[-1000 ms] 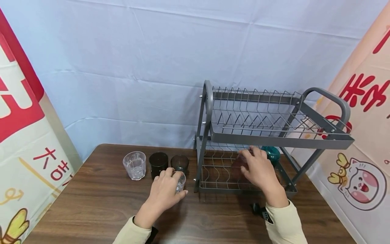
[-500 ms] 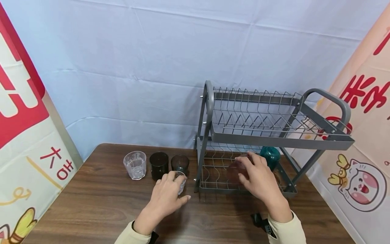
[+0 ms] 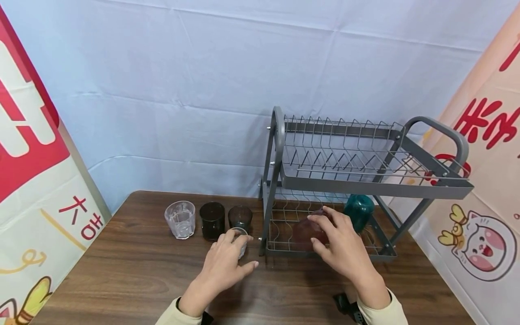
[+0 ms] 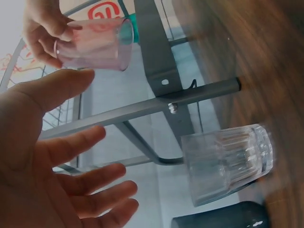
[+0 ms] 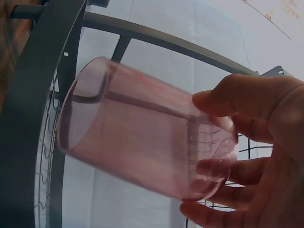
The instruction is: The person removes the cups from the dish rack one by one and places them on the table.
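Note:
In the head view my right hand [image 3: 343, 241] holds a translucent pink glass [image 3: 304, 232] inside the lower tier of a grey dish rack [image 3: 378, 187]. The right wrist view shows thumb and fingers gripping the base of this pink glass [image 5: 142, 128], its mouth turned downward. A teal glass [image 3: 359, 212] stands to its right on the same tier. Left of the rack, my left hand [image 3: 221, 262] hovers by a clear glass [image 3: 243, 250] that it partly hides. With fingers spread, the left hand [image 4: 71, 156] stays apart from that upright ribbed glass [image 4: 228, 164] in the left wrist view.
Behind the left hand, a small dark brown glass [image 3: 240, 216], a black glass [image 3: 212, 221] and a clear faceted glass [image 3: 180, 221] stand in a row on the wooden table [image 3: 134, 271]. The rack's upper tier overhangs the right hand. A pale cloth hangs behind.
My right hand has moved left and toward me with the pink glass, uncovering more of the teal glass. The left hand has shifted slightly right and nearer, its fingers more spread.

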Demonstrator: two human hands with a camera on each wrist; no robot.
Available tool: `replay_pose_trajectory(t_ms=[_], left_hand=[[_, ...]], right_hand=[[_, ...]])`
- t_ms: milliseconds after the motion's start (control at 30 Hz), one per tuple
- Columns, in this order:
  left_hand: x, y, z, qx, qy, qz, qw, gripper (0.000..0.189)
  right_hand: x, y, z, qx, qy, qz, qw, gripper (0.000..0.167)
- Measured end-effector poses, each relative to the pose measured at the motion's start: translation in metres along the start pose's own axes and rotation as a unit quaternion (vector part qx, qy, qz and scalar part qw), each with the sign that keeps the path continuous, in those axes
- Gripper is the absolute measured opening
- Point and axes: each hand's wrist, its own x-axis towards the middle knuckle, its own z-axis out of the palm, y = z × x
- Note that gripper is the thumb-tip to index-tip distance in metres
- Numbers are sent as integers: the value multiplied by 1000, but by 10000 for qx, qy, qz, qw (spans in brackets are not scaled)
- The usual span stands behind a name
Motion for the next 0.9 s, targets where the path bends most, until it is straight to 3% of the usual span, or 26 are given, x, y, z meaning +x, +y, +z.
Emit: replay_pose_trajectory(t_ms=[233, 600, 900], left_hand=[[-2, -6, 7, -677, 297, 133, 9972, 50], [-1, -8, 16, -1692, 562, 331, 9834, 54], [0, -8, 19, -2480, 253, 460, 9673, 66]], right_hand=[[-3, -2, 6, 283, 297, -129, 9991, 47], [-11, -5, 9, 910, 223, 138, 9955, 51], [-12, -6, 17, 1730, 189, 229, 9845, 52]])
